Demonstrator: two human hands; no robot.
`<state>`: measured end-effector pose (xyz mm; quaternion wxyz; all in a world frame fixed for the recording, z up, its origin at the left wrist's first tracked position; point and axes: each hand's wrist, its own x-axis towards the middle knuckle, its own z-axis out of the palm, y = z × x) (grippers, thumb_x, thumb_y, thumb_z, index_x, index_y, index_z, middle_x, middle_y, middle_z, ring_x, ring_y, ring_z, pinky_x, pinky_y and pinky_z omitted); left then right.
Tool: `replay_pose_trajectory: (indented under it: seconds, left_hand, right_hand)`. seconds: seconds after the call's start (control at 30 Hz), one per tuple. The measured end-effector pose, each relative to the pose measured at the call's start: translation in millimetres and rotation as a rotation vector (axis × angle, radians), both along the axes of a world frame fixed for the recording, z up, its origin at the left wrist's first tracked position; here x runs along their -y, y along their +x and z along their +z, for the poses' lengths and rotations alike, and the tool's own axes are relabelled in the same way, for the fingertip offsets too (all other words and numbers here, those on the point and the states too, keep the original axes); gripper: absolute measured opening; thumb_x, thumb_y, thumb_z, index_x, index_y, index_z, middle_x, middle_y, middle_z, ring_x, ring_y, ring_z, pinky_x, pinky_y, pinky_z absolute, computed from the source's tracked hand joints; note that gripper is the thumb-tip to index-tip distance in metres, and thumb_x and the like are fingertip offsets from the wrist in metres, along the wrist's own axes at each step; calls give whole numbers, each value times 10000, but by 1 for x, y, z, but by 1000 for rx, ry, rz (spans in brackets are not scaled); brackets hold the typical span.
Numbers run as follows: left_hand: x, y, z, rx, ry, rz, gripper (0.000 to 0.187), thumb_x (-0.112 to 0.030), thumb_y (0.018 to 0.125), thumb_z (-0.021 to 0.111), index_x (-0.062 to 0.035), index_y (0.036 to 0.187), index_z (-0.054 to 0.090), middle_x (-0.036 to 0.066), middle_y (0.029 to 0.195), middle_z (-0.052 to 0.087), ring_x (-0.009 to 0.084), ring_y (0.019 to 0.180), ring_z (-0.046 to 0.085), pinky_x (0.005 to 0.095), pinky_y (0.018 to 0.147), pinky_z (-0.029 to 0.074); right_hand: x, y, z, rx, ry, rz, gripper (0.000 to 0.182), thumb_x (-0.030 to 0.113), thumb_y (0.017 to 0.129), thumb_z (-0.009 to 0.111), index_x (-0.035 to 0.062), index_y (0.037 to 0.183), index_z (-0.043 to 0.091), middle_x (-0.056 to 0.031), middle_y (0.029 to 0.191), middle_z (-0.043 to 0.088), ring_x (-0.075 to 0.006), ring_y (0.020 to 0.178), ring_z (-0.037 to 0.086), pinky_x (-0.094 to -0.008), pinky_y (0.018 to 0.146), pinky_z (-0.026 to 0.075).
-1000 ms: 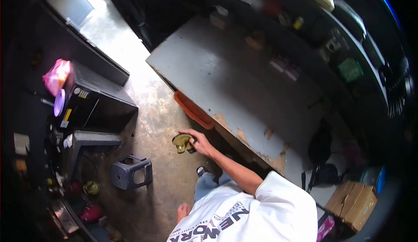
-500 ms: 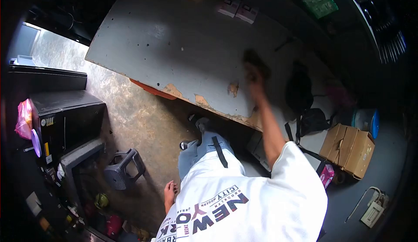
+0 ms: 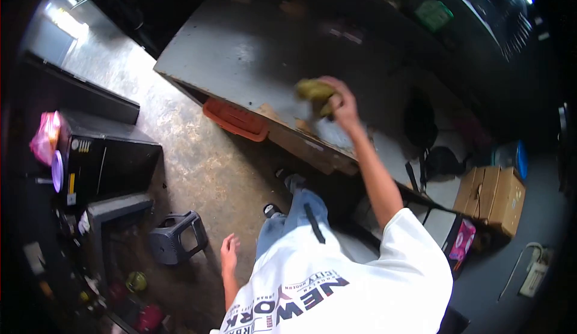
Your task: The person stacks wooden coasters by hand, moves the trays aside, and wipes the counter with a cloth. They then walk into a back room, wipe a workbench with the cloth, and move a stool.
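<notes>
My right hand (image 3: 344, 107) grips a yellowish-green cloth (image 3: 317, 92), bunched up and hanging a little over the grey tabletop (image 3: 222, 51) near its chipped front edge. Bare wood shows through the worn paint there. My left hand (image 3: 229, 251) hangs low beside my body over the floor, fingers apart and nothing in it. Small boxes (image 3: 345, 34) lie blurred toward the back of the table.
An orange tray (image 3: 235, 119) juts out under the table's edge. On the floor stands a grey stool (image 3: 177, 238), with a black cabinet (image 3: 114, 160) to its left. A cardboard box (image 3: 490, 199) and a black bag (image 3: 442, 164) are at the right.
My right hand has moved left and toward the front edge with the cloth, lifting it. The view has turned, and more of the orange tray shows. My left hand's fingers are more spread.
</notes>
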<state>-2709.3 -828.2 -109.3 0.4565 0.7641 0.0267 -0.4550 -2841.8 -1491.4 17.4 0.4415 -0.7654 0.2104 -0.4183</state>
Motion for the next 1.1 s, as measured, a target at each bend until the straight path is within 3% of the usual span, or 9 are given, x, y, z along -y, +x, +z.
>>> replay_pose_trajectory:
  seconds: [0.1, 0.23, 0.3, 0.37, 0.4, 0.6, 0.8, 0.9, 1.1]
  left_hand:
    - [-72, -25, 10, 73, 86, 95, 398, -268, 1171, 603, -49, 1502, 636, 151, 1363, 754, 220, 1150, 742, 338, 970, 593]
    - [-207, -93, -2, 62, 159, 325, 220, -200, 1166, 620, -31, 1284, 698, 55, 991, 739, 104, 783, 655, 243, 666, 539]
    - [-260, -137, 8, 16, 341, 398, 197, -167, 1141, 659, -25, 1266, 710, 73, 936, 763, 119, 768, 686, 274, 668, 550]
    - [-307, -173, 4, 390, 358, -83, 231, -147, 1113, 658, -5, 1255, 770, 134, 1140, 828, 237, 996, 786, 394, 902, 620]
    - [-329, -196, 1, 167, 447, 48, 237, -158, 1114, 662, -5, 1260, 769, 132, 1139, 826, 234, 989, 783, 392, 896, 620]
    - [-293, -185, -38, -4, 420, 110, 284, -221, 1120, 688, -6, 1291, 759, 119, 1134, 813, 216, 950, 764, 380, 866, 622]
    - [-241, -72, -89, 200, 34, 88, 342, -285, 1126, 713, -7, 1322, 750, 107, 1129, 801, 198, 910, 746, 368, 835, 624]
    - [-170, -9, -79, 45, -24, 120, 297, -250, 1175, 609, -26, 1348, 700, 87, 1110, 790, 113, 862, 709, 274, 673, 558]
    - [-109, 73, -112, 52, 11, -78, 368, -345, 1176, 586, -98, 1429, 687, 75, 1162, 784, 152, 904, 717, 308, 738, 567]
  right_hand:
    - [86, 25, -15, -116, 75, -417, 461, 21, 1033, 560, 141, 1448, 720, -114, 1421, 727, -230, 1233, 708, -352, 1070, 546]
    - [180, 119, -144, -55, -894, -570, 386, 88, 1077, 574, 156, 1416, 745, -68, 1319, 763, -204, 1078, 721, -344, 989, 568]
    - [127, 179, -145, -130, 64, -39, 386, 98, 1072, 570, 140, 1409, 754, -86, 1251, 791, -212, 1080, 727, -371, 995, 578]
    - [50, 199, -104, -312, 255, 260, 390, 138, 1071, 547, 137, 1392, 767, -128, 1273, 790, -219, 1136, 735, -374, 994, 584]
    - [8, 211, -90, -261, 103, 274, 437, 95, 1043, 511, 119, 1406, 753, -122, 1276, 788, -217, 1127, 729, -376, 983, 577]
    - [-193, 204, -111, -116, 268, 638, 534, -49, 972, 464, 67, 1431, 710, -122, 1384, 752, -267, 1295, 687, -372, 1149, 505]
    - [-267, 110, -83, 225, 906, 203, 521, 23, 1003, 488, 47, 1489, 673, -85, 1430, 704, -189, 1326, 630, -335, 1183, 463]
    - [-254, 18, -28, -13, 606, 108, 511, 37, 1022, 487, 30, 1505, 653, -90, 1456, 693, -196, 1364, 613, -336, 1214, 435]
    - [-193, -148, 37, -117, 307, -274, 492, 32, 1020, 479, 12, 1470, 679, -96, 1461, 684, -204, 1377, 599, -323, 1221, 401]
